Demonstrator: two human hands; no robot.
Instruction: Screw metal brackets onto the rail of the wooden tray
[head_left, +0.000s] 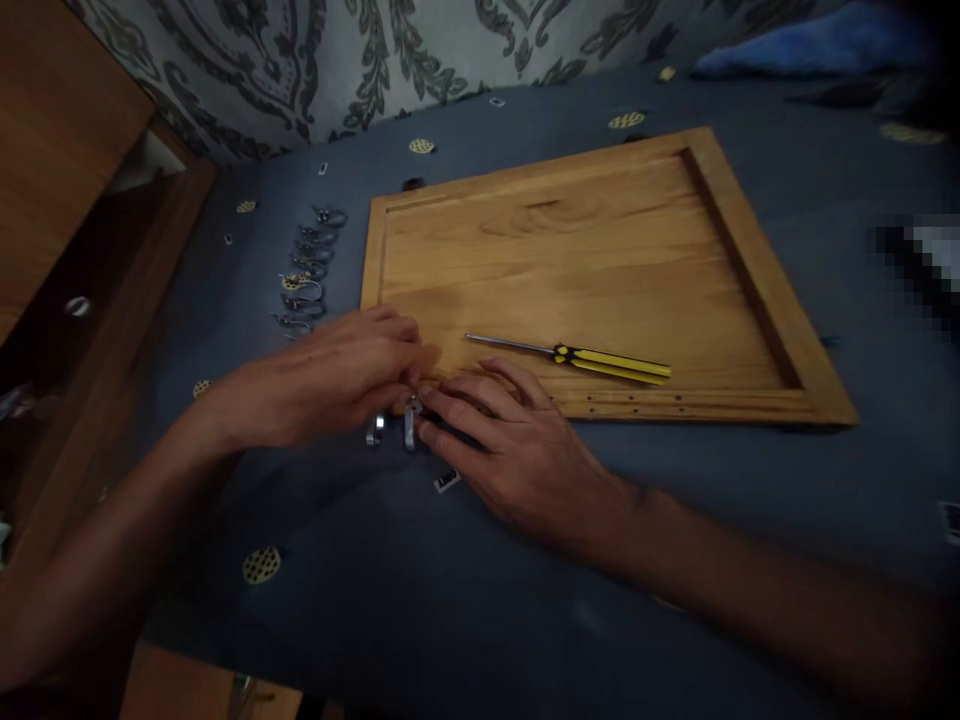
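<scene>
A framed wooden board [555,270] lies flat on blue cloth. At its near left edge, my right hand [517,450] steadies a small silver metal hook [409,428] with thumb and forefinger, its other fingers resting over the board's frame. My left hand [337,370] is closed in a pinch at the top of that hook; what sits between its fingertips is too small to make out. Just left of it, a second silver hook [375,430] hangs at the edge. A yellow and black screwdriver [611,365] lies on the board, its tip pointing left.
Several metal hooks [304,300] lie in a row on the blue cloth [360,590], left of the board. Wooden furniture [67,130] stands at the left. A blue cloth bundle [817,45] lies at the back right, and a patterned wall covering [442,50] runs behind.
</scene>
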